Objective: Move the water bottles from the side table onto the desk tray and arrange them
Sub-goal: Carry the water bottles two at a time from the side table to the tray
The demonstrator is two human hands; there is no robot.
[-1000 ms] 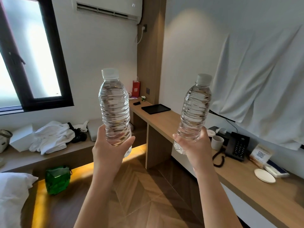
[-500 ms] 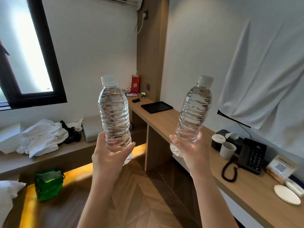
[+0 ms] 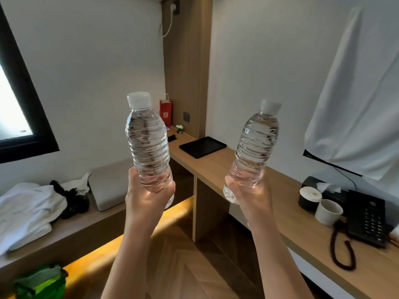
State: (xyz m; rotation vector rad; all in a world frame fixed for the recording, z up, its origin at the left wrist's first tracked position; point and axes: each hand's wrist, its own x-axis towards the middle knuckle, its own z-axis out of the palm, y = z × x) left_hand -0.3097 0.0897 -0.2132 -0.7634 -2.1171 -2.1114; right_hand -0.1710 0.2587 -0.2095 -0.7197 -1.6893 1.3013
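The left hand (image 3: pixel 149 197) has its fingers wrapped round the base of the left bottle (image 3: pixel 148 145), upright at frame centre. The right hand (image 3: pixel 251 196) has its fingers clamped on the base of the right bottle (image 3: pixel 255 147), which tilts slightly right. Both are raised in the air. Behind them, between the bottles, an empty black tray (image 3: pixel 203 146) lies on the counter (image 3: pixel 302 223). A phone (image 3: pixel 367 221) and cup (image 3: pixel 328 212) sit at right.

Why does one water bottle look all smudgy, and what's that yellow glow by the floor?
Head view: the right bottle in the right hand is smeared by motion blur, while the left bottle in the left hand looks sharp; the glow is a warm light strip under the bench; the window is washed out white.
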